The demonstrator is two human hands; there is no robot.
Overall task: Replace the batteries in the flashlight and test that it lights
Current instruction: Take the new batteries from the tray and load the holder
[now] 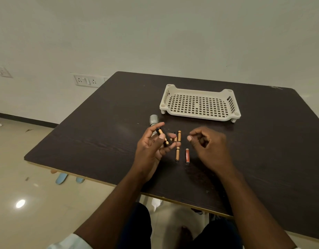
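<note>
My left hand grips a black battery holder with a gold battery seated in it, held tilted above the table. Just behind that hand lies the grey flashlight body on the dark table. Two gold batteries lie end to end right of the holder, one partly behind my fingertips. A red battery lies next to them. My right hand hovers over the table to the right of the batteries, fingers curled with thumb and forefinger near each other, and nothing visible in it.
A white perforated plastic tray stands at the back of the table, with nothing in it. The table's near edge runs diagonally in front of my knees. Wall sockets sit on the wall to the left.
</note>
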